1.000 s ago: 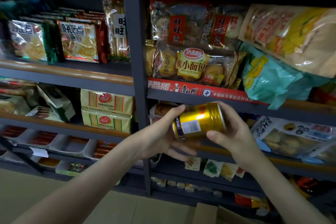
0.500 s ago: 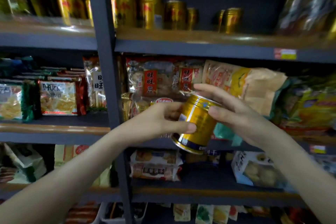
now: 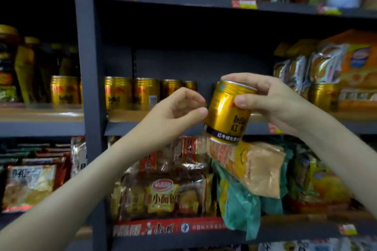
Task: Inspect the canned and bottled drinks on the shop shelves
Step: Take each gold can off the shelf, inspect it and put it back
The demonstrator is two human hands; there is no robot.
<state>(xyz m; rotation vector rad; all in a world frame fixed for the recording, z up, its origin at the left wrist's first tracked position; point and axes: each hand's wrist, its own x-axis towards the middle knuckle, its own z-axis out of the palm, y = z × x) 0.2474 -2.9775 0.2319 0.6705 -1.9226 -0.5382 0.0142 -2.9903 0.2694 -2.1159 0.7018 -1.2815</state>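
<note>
The gold can is in my right hand, in the air in front of the shelf. It is a little tilted, with its top leaning to the right. Around its base there is a dark blue band with white characters. My right fingers curl over the top rim and my thumb presses on the side, so this hand grasps the can firmly. My left hand is just beside the can on its left. Its fingers are loosely curled and hold nothing; only the thumb tip is at the can's side, and I cannot tell if it really touches.

Behind my hands, a row of gold cans stands upright on the shelf, and one more gold can stands further right. Bread packs are piled at the right end of this shelf. A dark post divides the rack; left of it there are more cans and some jars. On the shelf below lie snack bags, and an orange bag is directly under the can that I hold.
</note>
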